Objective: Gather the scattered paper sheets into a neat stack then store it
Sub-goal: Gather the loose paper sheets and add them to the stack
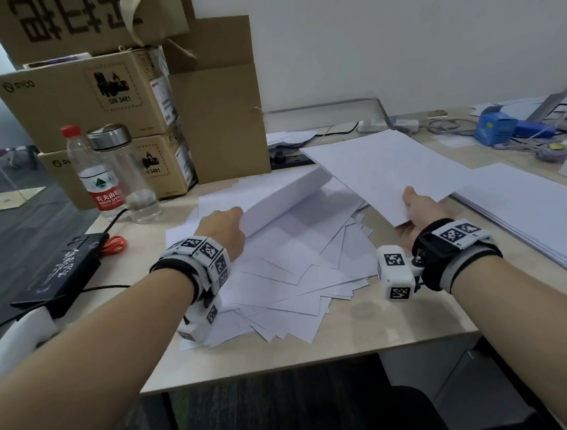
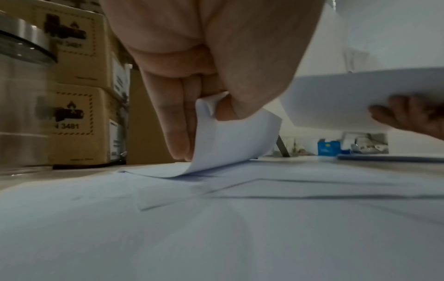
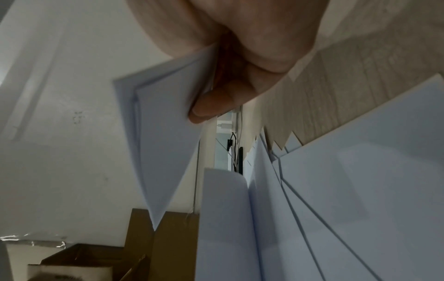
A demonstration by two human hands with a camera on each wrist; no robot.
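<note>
Your left hand pinched one curling sheet off the scattered paper sheets fanned across the desk, while your right hand gripped the gathered sheets clear, likely ready to receive it.

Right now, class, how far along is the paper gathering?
Early on. Done: the right hand holds a few gathered sheets. In hand: the left hand peels up a curled sheet. Left: the fanned-out scattered pile on the desk, squaring and storing.
</note>
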